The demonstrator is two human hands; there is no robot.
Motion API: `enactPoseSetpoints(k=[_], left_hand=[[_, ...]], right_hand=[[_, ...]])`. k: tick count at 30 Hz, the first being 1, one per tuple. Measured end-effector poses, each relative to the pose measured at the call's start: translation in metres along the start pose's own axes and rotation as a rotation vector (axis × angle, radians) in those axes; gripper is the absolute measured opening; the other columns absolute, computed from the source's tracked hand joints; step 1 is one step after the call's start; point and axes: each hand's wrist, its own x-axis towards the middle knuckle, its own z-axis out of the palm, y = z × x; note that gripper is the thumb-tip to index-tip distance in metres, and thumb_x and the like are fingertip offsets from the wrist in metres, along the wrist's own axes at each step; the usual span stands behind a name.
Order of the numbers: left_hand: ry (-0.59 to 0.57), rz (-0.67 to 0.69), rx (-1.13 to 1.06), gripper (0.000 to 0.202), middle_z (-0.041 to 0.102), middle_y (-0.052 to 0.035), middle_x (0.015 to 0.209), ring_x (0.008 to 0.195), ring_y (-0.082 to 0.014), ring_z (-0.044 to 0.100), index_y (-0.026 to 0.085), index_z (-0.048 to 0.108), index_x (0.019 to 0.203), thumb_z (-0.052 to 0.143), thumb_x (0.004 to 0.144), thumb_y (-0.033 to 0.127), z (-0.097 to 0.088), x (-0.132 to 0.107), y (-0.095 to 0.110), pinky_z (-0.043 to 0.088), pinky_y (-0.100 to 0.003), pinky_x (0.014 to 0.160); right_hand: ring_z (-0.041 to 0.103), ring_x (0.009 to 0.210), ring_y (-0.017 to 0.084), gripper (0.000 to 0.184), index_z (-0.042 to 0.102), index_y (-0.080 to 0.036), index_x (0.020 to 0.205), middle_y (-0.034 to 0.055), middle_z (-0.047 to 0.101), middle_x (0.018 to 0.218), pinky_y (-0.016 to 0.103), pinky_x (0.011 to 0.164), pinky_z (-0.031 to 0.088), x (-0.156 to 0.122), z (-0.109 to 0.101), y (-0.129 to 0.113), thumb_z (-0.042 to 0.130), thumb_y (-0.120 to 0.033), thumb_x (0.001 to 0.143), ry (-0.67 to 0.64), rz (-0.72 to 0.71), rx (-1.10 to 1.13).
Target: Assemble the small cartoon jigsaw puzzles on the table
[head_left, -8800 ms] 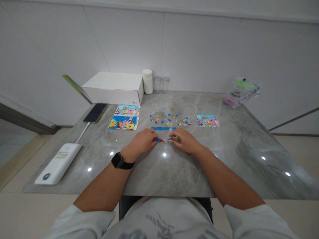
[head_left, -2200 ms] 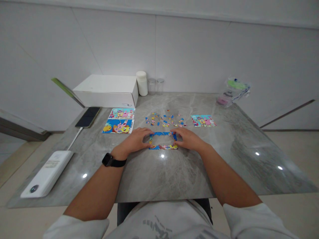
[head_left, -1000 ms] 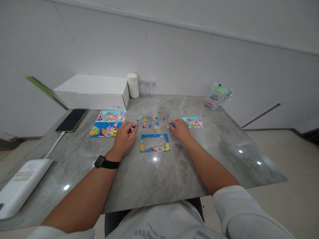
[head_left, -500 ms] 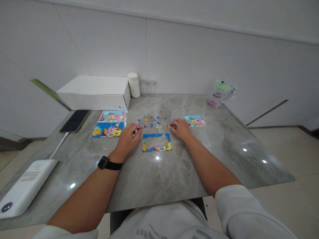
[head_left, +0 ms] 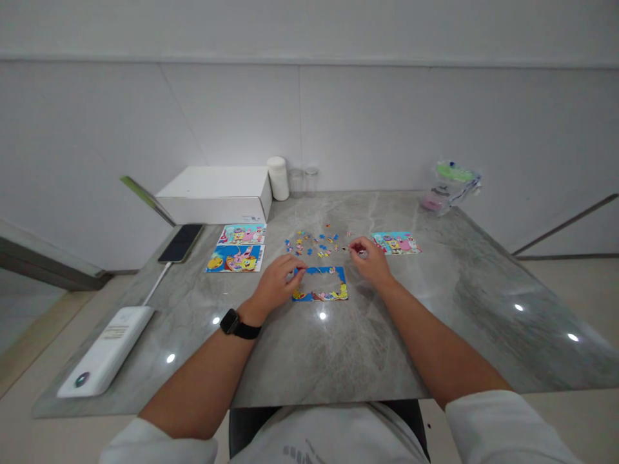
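A puzzle frame (head_left: 344,283) with a bare grey middle and a blue-and-yellow printed border lies flat before me. Over its upper left corner is my left hand (head_left: 279,283), thumb and forefinger pinched; anything between them is too small to make out. Loose jigsaw pieces (head_left: 323,254) are scattered just beyond the frame. At their right side my right hand (head_left: 371,261) is closed in a pinch, fingertips beside a small dark-and-yellow piece (head_left: 345,249). Whether these fingers hold something I cannot tell. A cartoon picture card (head_left: 399,243) lies just past the right hand.
Two more cartoon cards (head_left: 236,259) lie at left, near a phone (head_left: 180,243) cabled to a white power bank (head_left: 107,351). Along the back stand a white box (head_left: 213,193), a white bottle (head_left: 278,178) and two glass jars (head_left: 311,182). A plastic bag (head_left: 449,187) sits back right.
My left hand has moved from beside the loose pieces toward me, onto the frame's upper left corner. My right hand has drawn slightly right of the pieces. The camera view has levelled and shifted.
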Motion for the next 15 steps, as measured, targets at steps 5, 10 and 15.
enactPoseSetpoints(k=[5, 10, 15], left_hand=[[-0.103, 0.065, -0.013, 0.020, 0.074, -0.0075, 0.105, 0.103, -0.0227, 0.067, 0.024, 0.074, 0.111, 0.056, 0.104, 0.029, 0.002, -0.001, 0.012, 0.054, -0.042, 0.098], [-0.184, 0.087, 0.004, 0.024, 0.074, -0.0080, 0.107, 0.102, -0.0227, 0.067, 0.024, 0.075, 0.116, 0.056, 0.104, 0.030, 0.002, -0.003, 0.015, 0.054, -0.041, 0.097], [-0.258, 0.128, 0.029, 0.025, 0.075, -0.0097, 0.112, 0.106, -0.0245, 0.068, 0.024, 0.075, 0.120, 0.059, 0.103, 0.033, 0.007, -0.004, 0.020, 0.053, -0.042, 0.097]], right_hand=[[0.067, 0.086, 0.022, 0.017, 0.070, -0.023, 0.095, 0.0048, 0.073, 0.093, 0.038, 0.085, 0.054, 0.010, -0.026, -0.027, 0.064, -0.038, 0.088, 0.120, 0.026, 0.183], [0.066, 0.081, 0.020, 0.024, 0.071, -0.024, 0.101, 0.0040, 0.073, 0.092, 0.034, 0.076, 0.054, 0.013, -0.039, -0.033, 0.072, -0.043, 0.085, 0.117, 0.103, 0.289], [0.064, 0.077, 0.020, 0.024, 0.071, -0.023, 0.093, 0.0025, 0.072, 0.085, 0.035, 0.075, 0.053, -0.006, -0.016, -0.011, 0.069, -0.046, 0.084, -0.029, 0.169, 0.256]])
